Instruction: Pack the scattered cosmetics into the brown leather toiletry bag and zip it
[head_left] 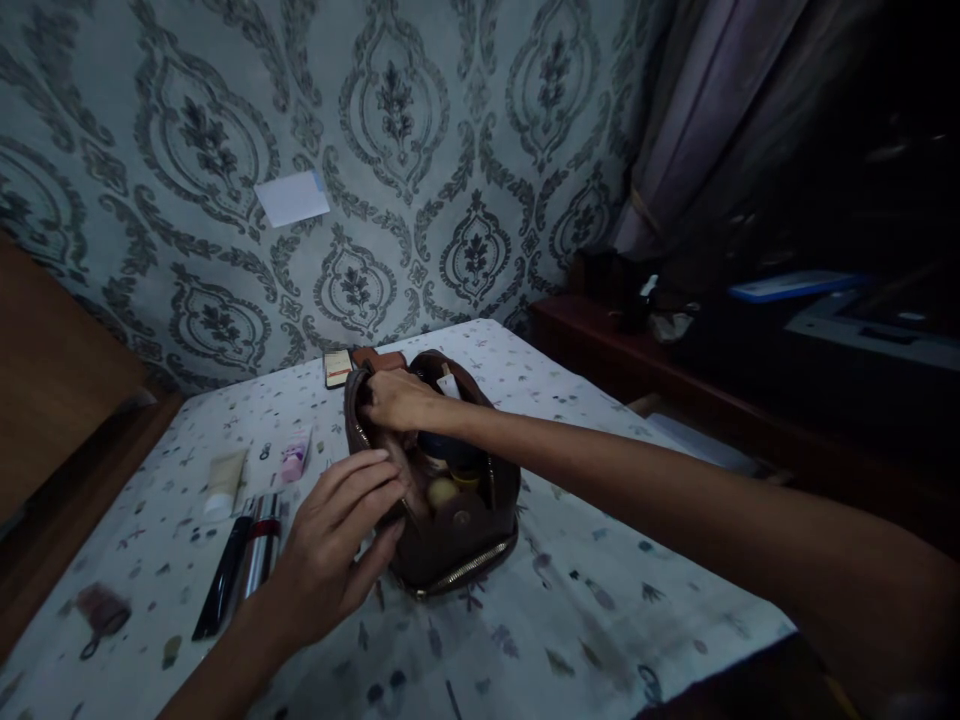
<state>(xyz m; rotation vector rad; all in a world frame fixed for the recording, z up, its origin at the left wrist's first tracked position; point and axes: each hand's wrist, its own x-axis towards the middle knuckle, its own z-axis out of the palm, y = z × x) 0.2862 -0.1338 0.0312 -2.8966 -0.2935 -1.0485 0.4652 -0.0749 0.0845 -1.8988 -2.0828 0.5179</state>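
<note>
A dark brown zippered bag point(487, 545) stands unzipped on the patterned tablecloth. My right hand point(403, 400) reaches into its far left side, and the fingertips are hidden inside. Resting at the bag's near left edge, my left hand point(341, 540) has its fingers stretched out and holds nothing. Within the bag I see a white-tipped item point(448, 385), a round yellowish item point(442, 491) and dark things I cannot make out. Left of my left hand lie a silver cylinder with a red band point(262, 540) and a slim black case point(223, 580).
A beige tube with a white cap point(225, 482), a pink tube point(295, 455) and a small reddish item point(103, 608) are on the left. Behind the bag lie a pale rectangular item point(337, 368) and a brown leather-like item point(381, 358). Dark red furniture point(570, 330) borders the right.
</note>
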